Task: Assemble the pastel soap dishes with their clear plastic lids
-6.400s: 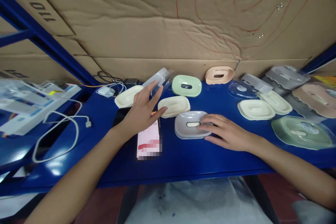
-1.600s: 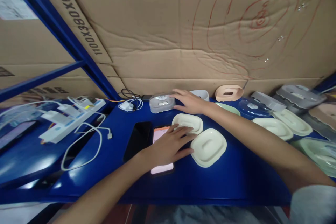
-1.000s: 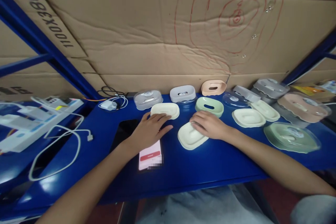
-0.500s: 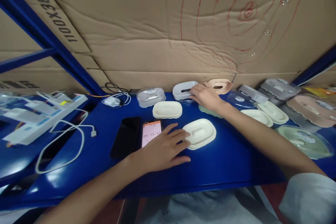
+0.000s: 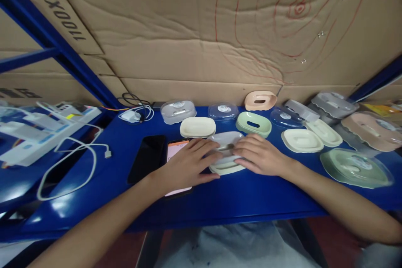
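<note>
A pale grey slotted soap dish tray (image 5: 224,157) sits over a cream soap dish base (image 5: 228,169), near the middle of the blue shelf. My right hand (image 5: 264,155) grips the tray's right side with fingers bent over its rim. At the left end my left hand (image 5: 194,161) holds the base, its thumb low in front and its fingers by the tray's edge. Both hands partly hide the two pieces, so I cannot tell whether the tray is fully seated. Behind them is a green slotted tray (image 5: 253,124).
Left of the hands lie a black phone (image 5: 147,159) and a lit phone (image 5: 177,192). A cream base (image 5: 197,127), clear lids (image 5: 223,111) and a peach tray (image 5: 260,101) stand behind. More dish parts (image 5: 356,167) crowd the right. A power strip (image 5: 53,136) with cables lies left.
My right hand has brought the grey tray from the back row down onto the cream base. The green tray is uncovered now. My left hand has closed in on the base.
</note>
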`<state>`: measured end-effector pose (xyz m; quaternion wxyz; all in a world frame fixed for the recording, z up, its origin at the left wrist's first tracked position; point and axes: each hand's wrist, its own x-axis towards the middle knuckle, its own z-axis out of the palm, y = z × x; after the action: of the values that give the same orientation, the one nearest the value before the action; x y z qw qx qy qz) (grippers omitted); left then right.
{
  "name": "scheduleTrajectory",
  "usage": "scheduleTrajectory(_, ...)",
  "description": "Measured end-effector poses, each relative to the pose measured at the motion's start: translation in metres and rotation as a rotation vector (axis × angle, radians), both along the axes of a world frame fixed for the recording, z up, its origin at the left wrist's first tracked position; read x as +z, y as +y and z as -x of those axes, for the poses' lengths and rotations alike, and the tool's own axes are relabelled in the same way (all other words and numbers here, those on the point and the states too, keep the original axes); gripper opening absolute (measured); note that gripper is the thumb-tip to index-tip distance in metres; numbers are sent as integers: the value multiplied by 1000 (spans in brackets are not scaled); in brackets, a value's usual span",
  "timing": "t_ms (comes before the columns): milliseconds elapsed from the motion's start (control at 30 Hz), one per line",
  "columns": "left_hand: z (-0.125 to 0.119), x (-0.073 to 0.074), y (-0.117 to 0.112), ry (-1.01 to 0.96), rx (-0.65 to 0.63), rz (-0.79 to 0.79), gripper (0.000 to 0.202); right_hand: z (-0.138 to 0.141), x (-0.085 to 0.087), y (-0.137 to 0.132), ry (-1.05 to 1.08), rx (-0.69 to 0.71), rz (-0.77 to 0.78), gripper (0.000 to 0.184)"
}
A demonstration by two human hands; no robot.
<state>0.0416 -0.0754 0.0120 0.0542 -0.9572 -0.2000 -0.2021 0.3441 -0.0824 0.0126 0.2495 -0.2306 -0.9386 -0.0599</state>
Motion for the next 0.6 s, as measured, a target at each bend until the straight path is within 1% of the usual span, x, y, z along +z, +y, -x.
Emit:
scheduleTrajectory(100, -1, -2, -1, 72, -34, 47, 42, 2, -2, 1, -33, 22, 57, 21)
scheduleTrajectory(200, -1, -2, -2, 97, -42, 33, 38, 1, -3, 1, -47, 34, 102, 24)
scheduleTrajectory(300, -2, -2, -3, 91, -42, 9, 41, 0, -3, 1, -57, 37, 101, 34)
scheduleTrajectory(367, -2, -2, -3, 85, -43, 9, 35, 0, -3, 0, -86, 37, 96, 44)
scheduleTrajectory(433, -2, -2, -4, 78, -43, 15, 29, 0, -3, 0, -125, 37, 96, 48)
scheduleTrajectory(600, -3, -2, -4, 83, -60, 14, 31, -1, -6, 1, -103, 27, 131, 38)
